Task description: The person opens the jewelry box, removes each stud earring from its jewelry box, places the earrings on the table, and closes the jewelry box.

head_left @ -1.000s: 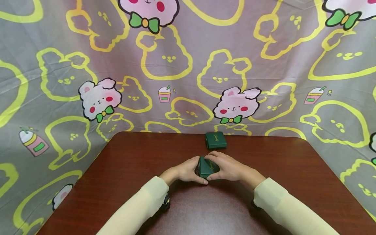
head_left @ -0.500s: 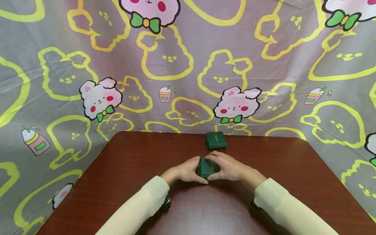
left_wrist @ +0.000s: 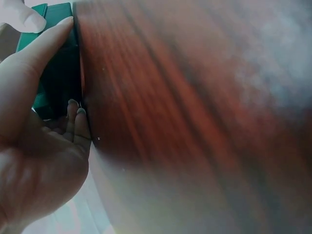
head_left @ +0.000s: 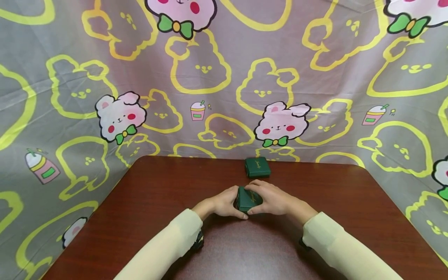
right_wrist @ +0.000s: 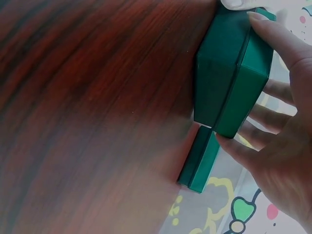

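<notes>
A small dark green box (head_left: 247,200) with gold lettering on its top rests on the table between both hands. My left hand (head_left: 222,202) grips its left end, the thumb along the near face and the fingers round the side. From the right, my right hand (head_left: 274,198) holds the upper part, with its thumb at the near edge and fingertips at the far edge. In the right wrist view a seam runs round the box (right_wrist: 234,68), and the lid looks shut. The left wrist view shows only part of the box (left_wrist: 61,73) behind the left thumb.
A matching green box (head_left: 257,167) with gold lettering stands behind the hands, near the table's back edge. The reddish-brown wooden table (head_left: 157,186) has rounded back corners. A grey curtain (head_left: 224,105) with bunny prints hangs behind and at both sides.
Both hands keep their hold on the near box, which stays in place. Only the head view has shifted very slightly.
</notes>
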Tool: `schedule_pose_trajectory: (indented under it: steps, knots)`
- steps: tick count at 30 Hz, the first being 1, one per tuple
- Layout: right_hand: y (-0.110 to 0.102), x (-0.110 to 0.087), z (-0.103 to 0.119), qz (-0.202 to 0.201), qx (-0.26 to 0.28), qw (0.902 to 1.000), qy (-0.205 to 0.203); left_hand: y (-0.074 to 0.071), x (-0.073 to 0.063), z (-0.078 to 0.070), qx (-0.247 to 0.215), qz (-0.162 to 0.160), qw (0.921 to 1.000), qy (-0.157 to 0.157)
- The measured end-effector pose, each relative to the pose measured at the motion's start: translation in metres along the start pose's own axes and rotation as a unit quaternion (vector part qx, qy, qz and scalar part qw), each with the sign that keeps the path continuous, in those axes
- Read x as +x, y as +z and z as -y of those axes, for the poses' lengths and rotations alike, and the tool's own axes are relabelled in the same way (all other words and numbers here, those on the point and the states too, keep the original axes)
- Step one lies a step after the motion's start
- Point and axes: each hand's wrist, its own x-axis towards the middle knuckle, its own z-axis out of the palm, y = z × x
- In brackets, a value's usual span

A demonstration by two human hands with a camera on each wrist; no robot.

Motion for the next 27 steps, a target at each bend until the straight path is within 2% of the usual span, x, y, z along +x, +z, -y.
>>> schedule_pose_trajectory:
  steps: [12,20,27]
  knots:
    - [0.0018,-0.0014,0.0023,-0.008,-0.032,0.9994,0.002,0.0002,0.0021,0.0002,-0.002,0.002,1.0,-0.005]
    - [-0.0024,-0.0018,0.0067,-0.038,-0.082,0.9957,-0.022,-0.0013,0.002,-0.0018,0.003,-0.011,0.9999,0.007]
    - [-0.0007,-0.0041,0.0079,-0.024,-0.069,0.9973,-0.012,0.0016,0.001,-0.0014,0.009,-0.011,0.9999,0.008]
